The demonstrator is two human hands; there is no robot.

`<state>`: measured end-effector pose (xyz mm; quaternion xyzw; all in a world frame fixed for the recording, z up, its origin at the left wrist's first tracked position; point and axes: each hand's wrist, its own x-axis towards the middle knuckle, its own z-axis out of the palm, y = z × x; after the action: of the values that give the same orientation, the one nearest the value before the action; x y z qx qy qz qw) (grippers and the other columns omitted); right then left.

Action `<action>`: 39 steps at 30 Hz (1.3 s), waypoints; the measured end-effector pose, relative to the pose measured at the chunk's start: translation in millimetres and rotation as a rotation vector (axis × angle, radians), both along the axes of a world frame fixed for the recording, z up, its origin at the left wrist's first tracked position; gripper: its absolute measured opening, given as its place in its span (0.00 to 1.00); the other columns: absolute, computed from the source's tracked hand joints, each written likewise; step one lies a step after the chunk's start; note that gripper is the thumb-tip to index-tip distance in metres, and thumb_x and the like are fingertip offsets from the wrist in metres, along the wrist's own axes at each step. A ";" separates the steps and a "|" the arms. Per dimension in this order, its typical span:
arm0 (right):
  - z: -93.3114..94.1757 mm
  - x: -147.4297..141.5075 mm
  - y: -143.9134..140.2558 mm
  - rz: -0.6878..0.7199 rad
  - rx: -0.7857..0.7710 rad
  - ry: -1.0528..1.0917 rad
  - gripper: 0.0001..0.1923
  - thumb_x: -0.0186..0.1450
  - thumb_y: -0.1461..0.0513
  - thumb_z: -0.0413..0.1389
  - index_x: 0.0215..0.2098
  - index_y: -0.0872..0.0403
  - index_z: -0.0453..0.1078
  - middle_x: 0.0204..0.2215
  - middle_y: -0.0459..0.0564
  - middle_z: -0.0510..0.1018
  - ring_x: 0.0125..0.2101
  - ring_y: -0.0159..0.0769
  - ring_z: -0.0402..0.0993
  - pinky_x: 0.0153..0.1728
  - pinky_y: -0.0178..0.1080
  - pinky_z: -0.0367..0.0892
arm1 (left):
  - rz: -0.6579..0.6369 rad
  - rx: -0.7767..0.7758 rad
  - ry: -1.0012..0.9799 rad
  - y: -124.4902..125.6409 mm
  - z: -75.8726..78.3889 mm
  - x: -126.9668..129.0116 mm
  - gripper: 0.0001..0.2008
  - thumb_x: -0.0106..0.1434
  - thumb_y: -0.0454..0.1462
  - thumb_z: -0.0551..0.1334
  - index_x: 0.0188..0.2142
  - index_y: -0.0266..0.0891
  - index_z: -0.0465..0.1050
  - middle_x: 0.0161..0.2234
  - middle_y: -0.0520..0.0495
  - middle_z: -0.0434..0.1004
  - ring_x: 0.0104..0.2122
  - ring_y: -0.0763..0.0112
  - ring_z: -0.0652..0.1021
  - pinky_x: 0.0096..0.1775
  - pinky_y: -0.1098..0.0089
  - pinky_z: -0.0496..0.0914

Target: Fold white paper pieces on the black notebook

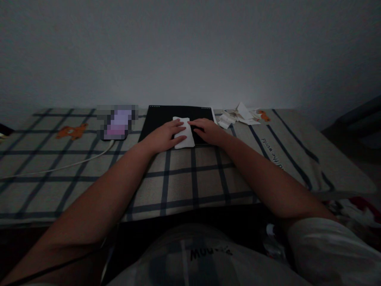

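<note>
A folded strip of white paper (185,140), perhaps tissue, lies on a flat black notebook or folder (160,117). My left hand (166,136) rests flat on the paper's left side, its fingers stretched out and apart. My right hand (210,131) lies over the black cover, with a fingertip at the paper's right edge and its fingers extended. The paper's near end reaches just past the near edge of the cover. Part of the cover is hidden under both hands.
A phone (117,124), blurred out, lies on the left with a white cable (77,163). Torn white paper scraps (239,115) are heaped at the right. Orange shapes (71,131) show on the checked tablecloth (178,186). A grey wall (190,51) stands behind.
</note>
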<state>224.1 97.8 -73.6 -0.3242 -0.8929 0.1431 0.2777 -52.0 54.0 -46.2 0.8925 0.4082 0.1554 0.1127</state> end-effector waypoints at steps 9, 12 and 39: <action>0.5 -1.4 -1.8 0.015 0.013 -0.004 0.24 0.76 0.63 0.58 0.68 0.50 0.81 0.65 0.58 0.85 0.65 0.52 0.78 0.70 0.62 0.71 | 0.024 0.075 -0.016 2.9 -0.8 3.4 0.34 0.80 0.57 0.56 0.69 0.36 0.80 0.76 0.32 0.71 0.78 0.47 0.70 0.80 0.44 0.60; 1.4 -2.2 -2.4 0.031 0.023 -0.034 0.22 0.77 0.61 0.59 0.65 0.50 0.83 0.65 0.59 0.85 0.65 0.52 0.78 0.70 0.62 0.71 | 0.049 0.097 -0.016 4.0 -1.2 4.0 0.31 0.79 0.54 0.58 0.66 0.36 0.82 0.75 0.31 0.74 0.76 0.45 0.72 0.78 0.42 0.62; 8.8 -1.4 -9.0 0.048 0.011 -0.042 0.17 0.75 0.63 0.60 0.57 0.49 0.88 0.60 0.56 0.88 0.62 0.50 0.81 0.68 0.60 0.71 | 0.256 0.043 0.081 -1.8 3.9 4.2 0.35 0.82 0.53 0.53 0.73 0.30 0.75 0.79 0.29 0.66 0.80 0.46 0.66 0.79 0.51 0.59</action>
<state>222.7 88.8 -64.8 -0.3041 -0.9068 0.1381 0.2572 -47.8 52.2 -42.3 0.8408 0.5196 0.1411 0.0565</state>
